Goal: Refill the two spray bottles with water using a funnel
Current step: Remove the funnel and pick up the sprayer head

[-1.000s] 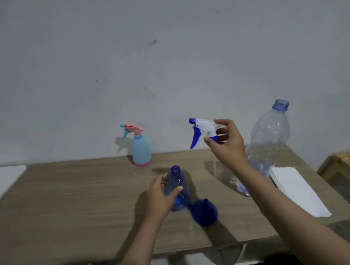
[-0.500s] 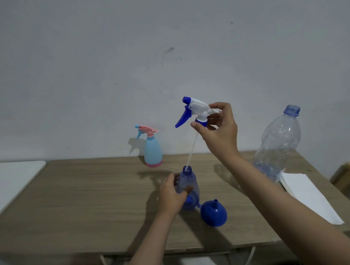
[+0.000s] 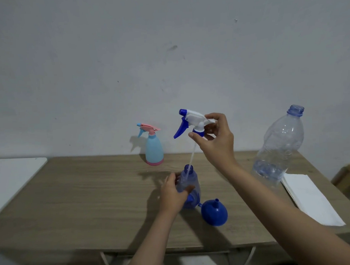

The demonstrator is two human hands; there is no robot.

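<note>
Compared with half a second ago: little altered — right hand (image 3: 216, 142) still pinching the white-and-blue trigger head (image 3: 191, 122) aloft by its collar, dip tube (image 3: 191, 159) still trailing down at a slant with its tip inside the open neck of the blue bottle (image 3: 189, 188). Left hand (image 3: 172, 193) still wrapped around that bottle's side, steadying it upright on the wooden table (image 3: 83, 195). A second ago, no tube visible in the neck; head held off to the right.

Counted: two spray bottles — the translucent blue one, uncapped, near the table's front middle, and a pale blue bottle (image 3: 154, 151) with pink base and pink trigger, capped, standing near the wall. One funnel (image 3: 214, 214), one large clear bottle (image 3: 279, 146), one white paper stack (image 3: 309, 197), two hands.

Materials and shapes: funnel of opaque deep-blue plastic, lying wide mouth down just right of the blue bottle, spout pointing up. Clear bottle of thin ribbed plastic, capless, blue-tinted neck, a little water at its bottom, at the right end of the table. Table top of matte wood grain, grey-brown. Spray bottles pear-shaped, narrow-necked. Wall behind plain, pale, faintly scuffed.
</note>
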